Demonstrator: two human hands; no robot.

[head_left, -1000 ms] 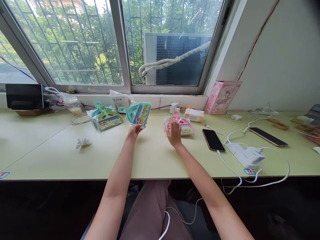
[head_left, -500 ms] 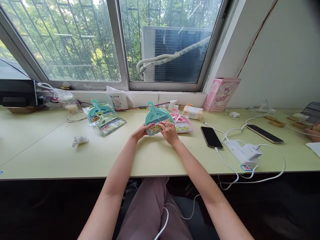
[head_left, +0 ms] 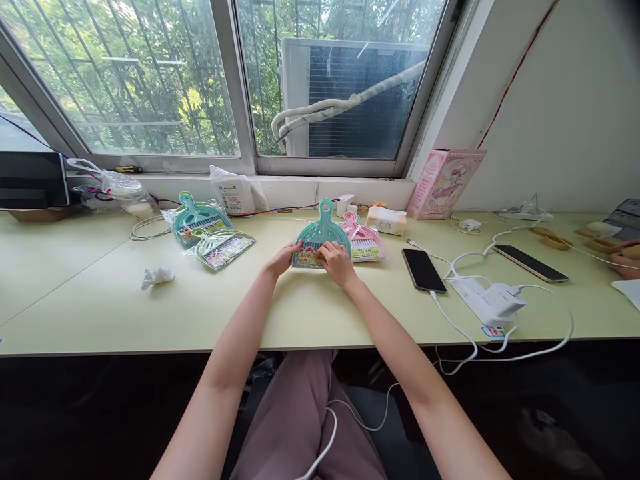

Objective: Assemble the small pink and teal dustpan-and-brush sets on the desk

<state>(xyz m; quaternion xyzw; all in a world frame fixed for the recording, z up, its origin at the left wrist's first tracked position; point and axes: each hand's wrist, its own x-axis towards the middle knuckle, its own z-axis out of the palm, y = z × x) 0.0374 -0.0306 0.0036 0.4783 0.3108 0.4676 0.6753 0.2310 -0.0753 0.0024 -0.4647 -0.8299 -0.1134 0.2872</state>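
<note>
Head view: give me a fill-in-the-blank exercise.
Right of the turquoise plastic dustpan set in the left hand, touched by the right hand, lies a wrapped set coloured ____.
A crumpled white tissue lies to the ____ of both hands.
The cable plugged into the nearer rectangular black phone is ____.
Missing: pink; left; white.

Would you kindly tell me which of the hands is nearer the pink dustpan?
Right: the right hand is just left of the pink dustpan; the left hand is farther left.
</note>
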